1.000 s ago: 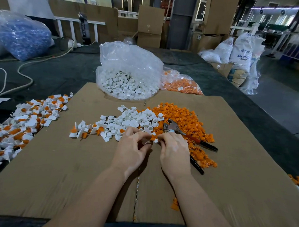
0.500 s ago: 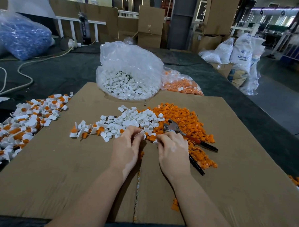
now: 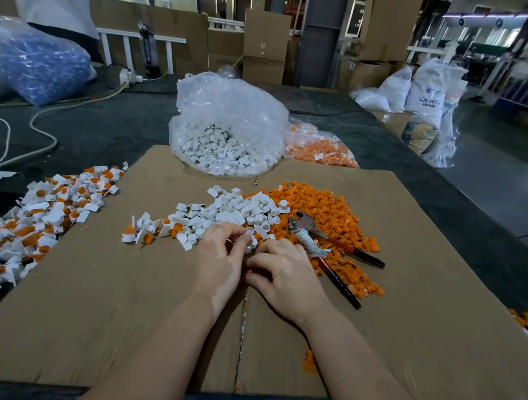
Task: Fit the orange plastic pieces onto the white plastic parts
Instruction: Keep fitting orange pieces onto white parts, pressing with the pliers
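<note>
A small white plastic part (image 3: 250, 236) sits pinched in the fingertips of the left hand (image 3: 219, 263), right at the near edge of the loose heap of white parts (image 3: 235, 212). The right hand (image 3: 286, 276) lies just beside it, fingers curled inward toward the left — whether it holds an orange piece I cannot tell, as the fingers hide whatever is under them. Both hands hover low over a flattened cardboard sheet (image 3: 101, 298) that covers the dark bench (image 3: 114, 126).

Touching the white heap on its right is a spread of orange pieces (image 3: 326, 208), and a pair of pliers with red and black handles (image 3: 330, 248) lies across that orange pile. Off to the left, half on the cardboard and half on the bench, is a scatter of assembled pieces (image 3: 44, 211) — white with orange showing in them.

Behind the heaps stands a clear bag of white parts (image 3: 226, 131), and just right of it a flatter bag of orange pieces (image 3: 319, 147). Further left on the bench is a bag of blue parts (image 3: 38, 66), with a pale cable (image 3: 48, 130) looping near it. One stray orange piece (image 3: 309, 360) lies by the right forearm.
</note>
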Demonstrator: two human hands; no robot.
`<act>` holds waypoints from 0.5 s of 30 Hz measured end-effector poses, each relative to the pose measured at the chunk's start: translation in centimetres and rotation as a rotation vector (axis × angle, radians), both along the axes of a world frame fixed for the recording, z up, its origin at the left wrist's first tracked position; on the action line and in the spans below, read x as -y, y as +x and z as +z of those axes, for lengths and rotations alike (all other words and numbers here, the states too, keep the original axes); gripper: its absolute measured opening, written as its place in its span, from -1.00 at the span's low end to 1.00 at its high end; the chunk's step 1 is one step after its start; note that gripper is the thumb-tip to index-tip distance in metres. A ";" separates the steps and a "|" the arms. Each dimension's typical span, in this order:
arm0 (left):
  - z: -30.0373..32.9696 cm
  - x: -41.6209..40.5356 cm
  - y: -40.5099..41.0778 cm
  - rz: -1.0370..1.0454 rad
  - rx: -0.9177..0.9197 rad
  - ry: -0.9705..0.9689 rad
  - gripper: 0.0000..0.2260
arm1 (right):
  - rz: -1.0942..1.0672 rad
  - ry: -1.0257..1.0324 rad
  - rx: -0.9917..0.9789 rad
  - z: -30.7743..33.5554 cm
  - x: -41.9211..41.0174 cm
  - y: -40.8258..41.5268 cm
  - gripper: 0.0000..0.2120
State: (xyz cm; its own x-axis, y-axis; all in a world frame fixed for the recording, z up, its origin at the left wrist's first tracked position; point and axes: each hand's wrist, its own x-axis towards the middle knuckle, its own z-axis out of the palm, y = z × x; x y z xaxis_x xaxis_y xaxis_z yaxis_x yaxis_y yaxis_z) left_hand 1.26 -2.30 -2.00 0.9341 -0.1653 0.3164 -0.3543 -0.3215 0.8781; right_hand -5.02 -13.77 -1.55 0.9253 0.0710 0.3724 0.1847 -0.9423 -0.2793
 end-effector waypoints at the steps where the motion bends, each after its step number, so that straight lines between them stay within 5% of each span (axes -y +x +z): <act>1: 0.0 0.0 0.0 -0.002 0.004 0.004 -0.93 | -0.010 0.033 0.009 0.0 0.0 0.0 -0.80; 7: 0.1 0.1 -0.1 -0.063 -0.017 0.027 -0.97 | -0.122 0.292 0.113 0.0 0.3 0.0 -0.87; 15: 0.4 0.3 -0.4 -0.162 -0.025 0.064 -0.87 | -0.203 0.383 0.234 0.1 0.2 -0.3 -0.96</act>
